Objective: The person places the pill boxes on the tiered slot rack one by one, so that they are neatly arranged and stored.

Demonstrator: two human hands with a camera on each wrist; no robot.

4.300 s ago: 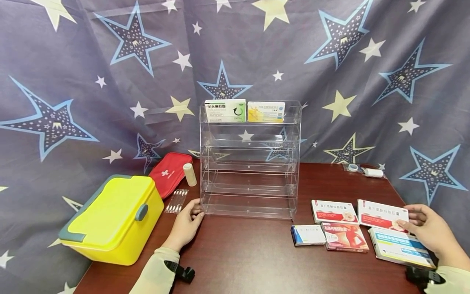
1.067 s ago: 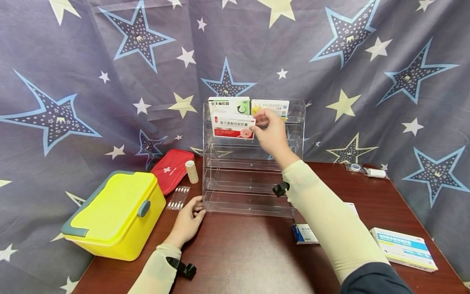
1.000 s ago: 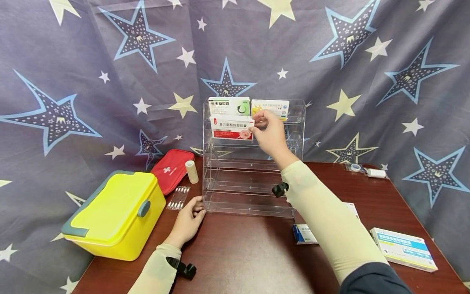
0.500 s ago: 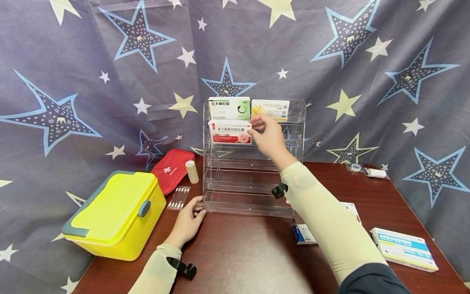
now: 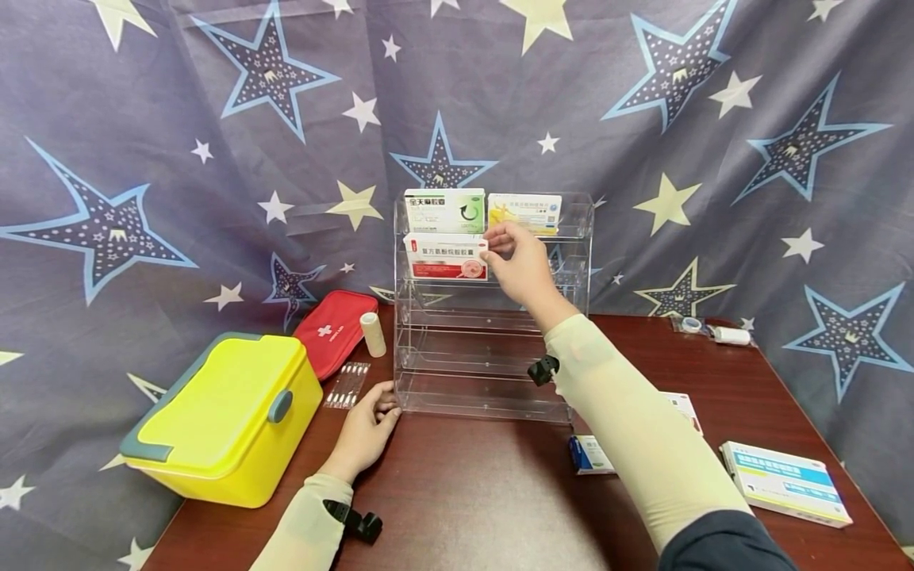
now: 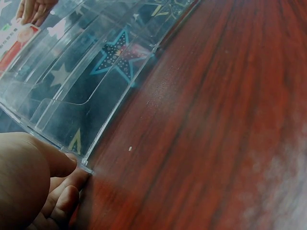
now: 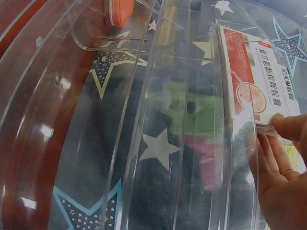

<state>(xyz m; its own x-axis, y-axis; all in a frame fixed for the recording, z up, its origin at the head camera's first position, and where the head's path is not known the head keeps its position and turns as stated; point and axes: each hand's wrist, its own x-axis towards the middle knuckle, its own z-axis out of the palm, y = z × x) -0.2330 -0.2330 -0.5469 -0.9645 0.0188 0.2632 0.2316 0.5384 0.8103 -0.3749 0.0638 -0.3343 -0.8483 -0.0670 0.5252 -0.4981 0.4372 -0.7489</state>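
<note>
Pinching the right end of a red-and-white box (image 5: 446,256) between thumb and fingers, the right hand (image 5: 520,262) holds it upright in the second tier from the top of the clear rack (image 5: 571,301), at that tier's left end; the right wrist view shows the fingertips (image 7: 288,127) on the box's end with the clear front wall before it. On the top tier, just above, stand a green-and-white box (image 5: 444,211) and a yellow box (image 5: 524,212) side by side. The left hand (image 5: 364,434) rests on the table (image 5: 464,507) with its fingers loosely curled against the rack's near left corner, gripping nothing. Left of the rack lie a strip of vials (image 5: 346,385), a small roll (image 5: 371,334) and a red pouch (image 5: 332,329), with a yellow case (image 5: 224,416) nearer. Right of the rack, on the near side, lie a small blue box (image 5: 589,454) and a larger blue-and-white box (image 5: 785,482); another roll (image 5: 728,335) lies at the far right.
</note>
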